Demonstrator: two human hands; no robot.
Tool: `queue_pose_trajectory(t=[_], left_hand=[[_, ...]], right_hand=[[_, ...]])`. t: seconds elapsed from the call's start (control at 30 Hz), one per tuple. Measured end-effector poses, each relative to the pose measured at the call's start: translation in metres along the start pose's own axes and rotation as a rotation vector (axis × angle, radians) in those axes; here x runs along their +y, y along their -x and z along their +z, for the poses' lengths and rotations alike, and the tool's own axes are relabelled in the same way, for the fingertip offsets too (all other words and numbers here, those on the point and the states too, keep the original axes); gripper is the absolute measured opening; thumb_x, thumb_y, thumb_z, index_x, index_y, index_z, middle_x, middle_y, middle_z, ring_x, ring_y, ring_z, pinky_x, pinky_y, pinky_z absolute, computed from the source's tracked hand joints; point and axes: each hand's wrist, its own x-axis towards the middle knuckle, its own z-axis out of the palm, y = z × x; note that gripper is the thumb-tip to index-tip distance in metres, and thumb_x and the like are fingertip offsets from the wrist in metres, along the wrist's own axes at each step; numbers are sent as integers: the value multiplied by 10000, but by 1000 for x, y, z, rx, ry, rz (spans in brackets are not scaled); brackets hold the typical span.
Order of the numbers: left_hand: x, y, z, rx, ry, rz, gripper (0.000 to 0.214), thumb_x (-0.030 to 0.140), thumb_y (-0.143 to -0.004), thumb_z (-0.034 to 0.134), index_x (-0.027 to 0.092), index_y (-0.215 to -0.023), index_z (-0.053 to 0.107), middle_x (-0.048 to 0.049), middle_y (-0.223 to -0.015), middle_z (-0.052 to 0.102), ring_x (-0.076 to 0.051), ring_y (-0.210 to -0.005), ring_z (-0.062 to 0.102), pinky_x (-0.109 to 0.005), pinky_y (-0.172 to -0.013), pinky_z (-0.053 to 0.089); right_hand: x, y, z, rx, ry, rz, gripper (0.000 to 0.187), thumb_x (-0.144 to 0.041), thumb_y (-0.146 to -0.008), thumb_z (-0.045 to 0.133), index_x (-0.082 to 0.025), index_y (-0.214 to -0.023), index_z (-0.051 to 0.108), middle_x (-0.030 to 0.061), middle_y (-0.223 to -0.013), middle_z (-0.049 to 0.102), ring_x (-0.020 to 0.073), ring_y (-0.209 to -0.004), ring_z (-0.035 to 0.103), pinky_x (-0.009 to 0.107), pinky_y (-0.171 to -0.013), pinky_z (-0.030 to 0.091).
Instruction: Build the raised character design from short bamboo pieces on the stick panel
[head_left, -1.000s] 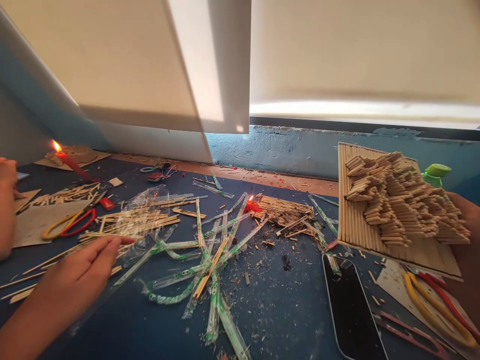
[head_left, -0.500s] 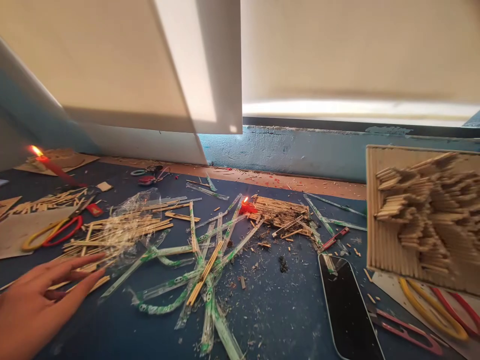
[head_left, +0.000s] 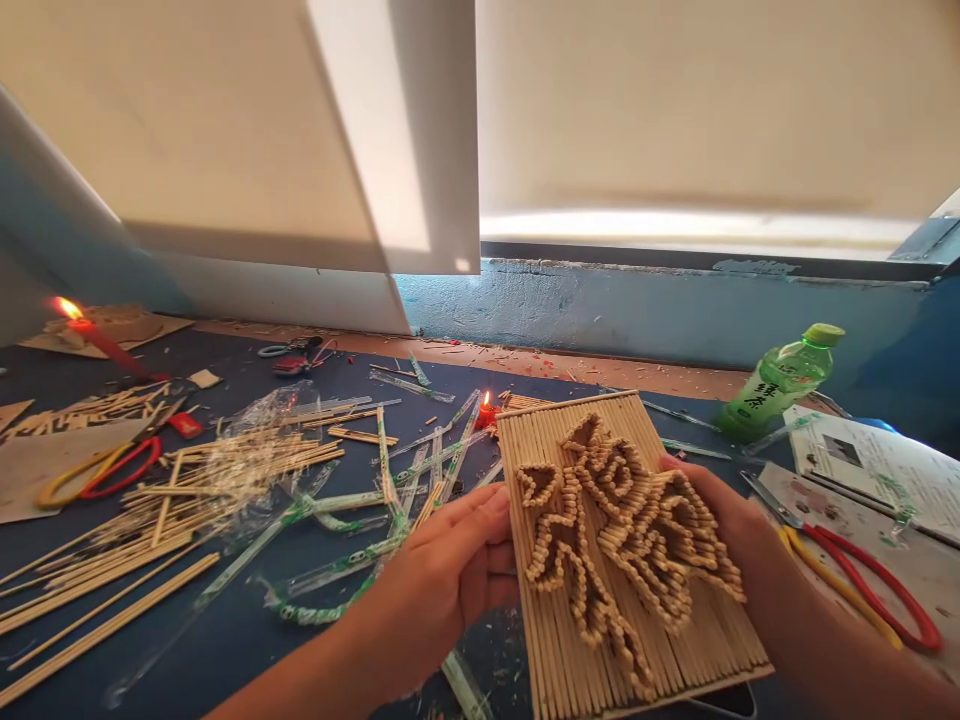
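A panel of thin wooden sticks (head_left: 551, 600), with a raised relief of short stick pieces on its face, is tilted toward me above the table. My left hand (head_left: 472, 545) grips its left edge, thumb near the front and fingers behind. My right hand (head_left: 724, 510) holds the upper right side, its fingers mostly hidden behind the panel. A lit red candle stub (head_left: 486, 412) burns just beyond the panel's top left corner. The phone (head_left: 731, 703) lies under the panel, with only an edge showing.
Loose wooden sticks (head_left: 112, 545) and clear plastic wrappers with green print (head_left: 337, 500) litter the dark table. A tall lit red candle (head_left: 105, 342) leans at left. Scissors lie left (head_left: 139, 465) and right (head_left: 862, 565). A green bottle (head_left: 784, 385) stands by an open notebook (head_left: 885, 470).
The stick panel has moved from the far right to the front middle and turned toward me. My left hand has left the loose sticks and taken its left edge; my right hand has come into view.
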Motion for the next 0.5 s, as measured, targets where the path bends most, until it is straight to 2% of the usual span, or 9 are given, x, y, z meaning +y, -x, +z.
queue_pose_trajectory(t=[0.03,0.13,0.23,0.3,0.37,0.43,0.5], left_hand=[[-4,-2,0,15,46,-1,246,365,-994,630,175,-1077,762,-114,-978,785,-203,-879,758,-287,-788,614],[-10,-6,-2,118,121,14,135,265,-968,683,201,-1048,771,-63,-907,782,-136,-825,745,-189,-767,592],[-11,-8,-4,199,137,14,87,247,-919,755,232,-1001,779,-15,-859,775,-90,-772,729,-105,-688,553],[-10,-9,-5,203,99,16,113,275,-905,770,229,-1008,775,-22,-887,780,-102,-779,729,-124,-691,559],[-8,-10,-8,178,27,8,164,330,-913,752,204,-1017,764,-50,-904,781,-141,-779,730,-192,-719,583],[-4,-11,-12,153,-81,17,226,391,-936,706,173,-980,751,-74,-872,774,-169,-738,719,-240,-682,589],[3,-12,-16,167,-231,83,306,448,-962,645,155,-942,729,-87,-849,758,-176,-675,689,-261,-605,577]], right_hand=[[-5,-8,6,49,13,-22,259,-360,-817,802,-294,-1067,796,4,-1007,825,273,-895,774,286,-697,625],[-8,-19,14,126,-31,37,350,-342,-805,806,-286,-1150,784,8,-961,834,290,-850,790,336,-721,643],[-1,-17,13,102,-59,62,426,-360,-813,807,-279,-1228,757,12,-935,836,307,-845,794,394,-790,648],[4,-16,10,49,-70,90,431,-373,-824,804,-291,-1244,749,7,-938,836,294,-849,795,390,-823,643],[6,-16,6,-3,-86,141,408,-410,-850,784,-274,-1233,754,18,-928,835,284,-846,795,395,-846,635],[7,-17,3,-7,-89,175,362,-406,-845,791,-254,-1173,777,27,-894,833,272,-814,793,382,-824,636],[8,-16,2,0,-82,177,312,-332,-788,839,-244,-1085,801,28,-872,831,266,-790,789,350,-770,638]])
